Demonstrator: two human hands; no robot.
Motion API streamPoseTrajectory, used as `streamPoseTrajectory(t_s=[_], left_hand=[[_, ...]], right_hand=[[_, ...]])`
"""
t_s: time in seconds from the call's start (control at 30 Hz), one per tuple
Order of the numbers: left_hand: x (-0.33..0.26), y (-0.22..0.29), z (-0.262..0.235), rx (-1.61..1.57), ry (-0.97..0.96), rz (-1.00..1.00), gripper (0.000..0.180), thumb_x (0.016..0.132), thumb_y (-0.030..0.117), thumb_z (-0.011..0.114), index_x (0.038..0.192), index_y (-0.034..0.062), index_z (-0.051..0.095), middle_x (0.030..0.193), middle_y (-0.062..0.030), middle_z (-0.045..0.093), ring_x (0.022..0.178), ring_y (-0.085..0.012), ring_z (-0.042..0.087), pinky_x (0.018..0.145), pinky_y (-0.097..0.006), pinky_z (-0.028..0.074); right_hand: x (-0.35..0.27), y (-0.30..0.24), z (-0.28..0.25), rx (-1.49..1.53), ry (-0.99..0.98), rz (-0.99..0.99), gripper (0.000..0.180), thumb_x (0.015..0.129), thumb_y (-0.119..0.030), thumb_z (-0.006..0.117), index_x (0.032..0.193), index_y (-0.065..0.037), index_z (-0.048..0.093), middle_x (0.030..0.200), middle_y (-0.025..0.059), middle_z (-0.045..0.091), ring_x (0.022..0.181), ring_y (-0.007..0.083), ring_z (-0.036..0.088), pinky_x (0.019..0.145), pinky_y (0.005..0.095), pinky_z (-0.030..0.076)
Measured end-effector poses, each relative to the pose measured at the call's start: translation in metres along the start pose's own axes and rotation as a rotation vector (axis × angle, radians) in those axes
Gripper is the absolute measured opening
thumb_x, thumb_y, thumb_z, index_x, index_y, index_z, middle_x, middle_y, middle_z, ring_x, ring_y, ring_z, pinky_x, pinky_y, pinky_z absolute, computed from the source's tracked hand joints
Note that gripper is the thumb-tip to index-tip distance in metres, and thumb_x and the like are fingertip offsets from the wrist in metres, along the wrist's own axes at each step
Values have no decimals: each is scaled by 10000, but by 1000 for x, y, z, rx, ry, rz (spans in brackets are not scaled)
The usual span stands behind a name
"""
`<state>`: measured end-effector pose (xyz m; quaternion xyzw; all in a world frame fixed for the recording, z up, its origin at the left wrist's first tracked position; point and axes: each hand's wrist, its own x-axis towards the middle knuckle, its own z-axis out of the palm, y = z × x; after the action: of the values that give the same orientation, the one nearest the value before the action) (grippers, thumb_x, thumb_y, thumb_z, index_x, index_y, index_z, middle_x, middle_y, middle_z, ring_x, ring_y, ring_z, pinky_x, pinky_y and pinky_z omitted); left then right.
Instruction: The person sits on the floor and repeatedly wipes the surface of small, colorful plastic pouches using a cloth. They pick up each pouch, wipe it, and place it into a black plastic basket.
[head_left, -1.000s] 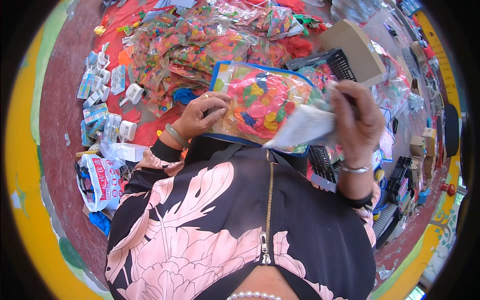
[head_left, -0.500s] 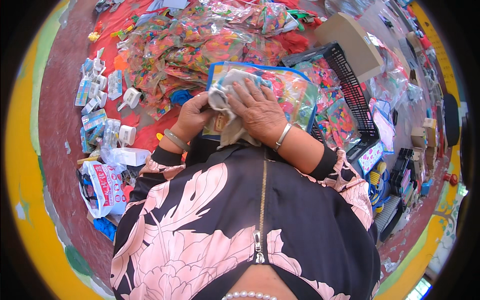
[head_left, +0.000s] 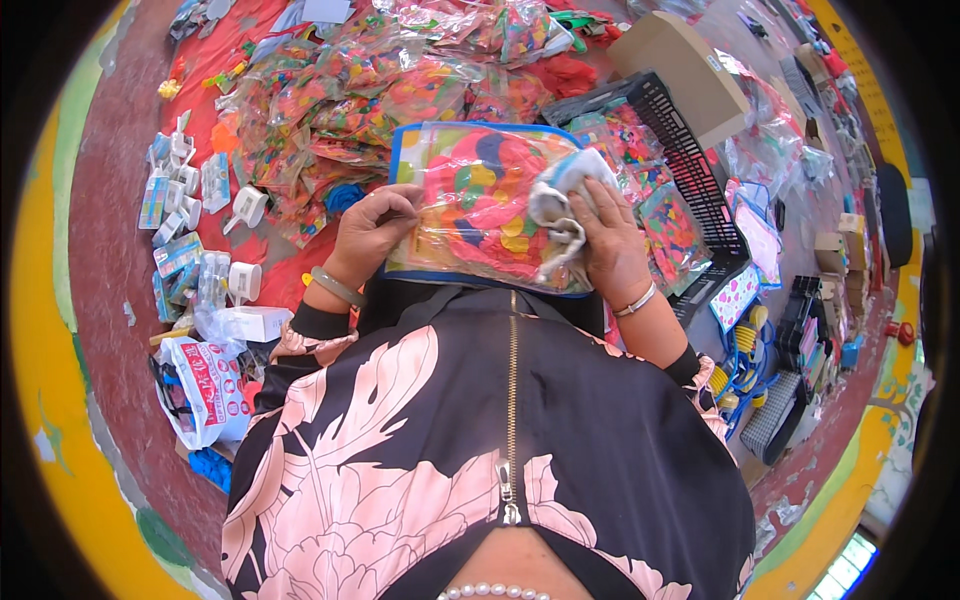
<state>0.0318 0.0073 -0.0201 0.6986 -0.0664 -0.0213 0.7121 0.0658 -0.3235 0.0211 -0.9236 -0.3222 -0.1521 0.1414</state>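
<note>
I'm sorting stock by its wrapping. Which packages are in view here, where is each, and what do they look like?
Clear blue-edged packet: flat, full of colourful pieces, held by left hand; right hand presses a grey cloth on it.
White printed bag: crumpled, lower left.
Cardboard box: brown, upper right.
Small white boxes: scattered at left.

Reddish-brown floor (head_left: 110, 250), red cloth (head_left: 275, 265) spread over it, heap of clear packets of coloured toys (head_left: 380, 80) on the cloth, small white boxes (head_left: 215, 240) at its left edge, black plastic crate (head_left: 690, 170), cardboard box (head_left: 680, 65), printed white bag (head_left: 205, 385) on bare floor
</note>
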Motion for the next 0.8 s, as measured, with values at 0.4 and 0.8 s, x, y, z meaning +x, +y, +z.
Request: streamPoseTrajectory(t_s=[0.4, 0.8], left_hand=[[-8, 11, 12, -5, 308, -9, 452, 806, -23, 662, 1189, 7, 425, 1058, -92, 554, 984, -135, 564, 819, -258, 500], [12, 112, 42, 422, 67, 192, 316, 811, -58, 598, 1114, 8, 534, 875, -62, 643, 748, -122, 597, 669, -242, 457]], right_hand=[[-54, 95, -68, 508, 227, 800, 141, 788, -100, 593, 803, 11, 679, 685, 21, 628, 665, 74, 561, 628, 227, 452], [60, -33, -137, 383, -112, 13, 489, 724, 18, 668, 1199, -58, 582, 943, 99, 651, 724, 207, 623, 641, 276, 493]])
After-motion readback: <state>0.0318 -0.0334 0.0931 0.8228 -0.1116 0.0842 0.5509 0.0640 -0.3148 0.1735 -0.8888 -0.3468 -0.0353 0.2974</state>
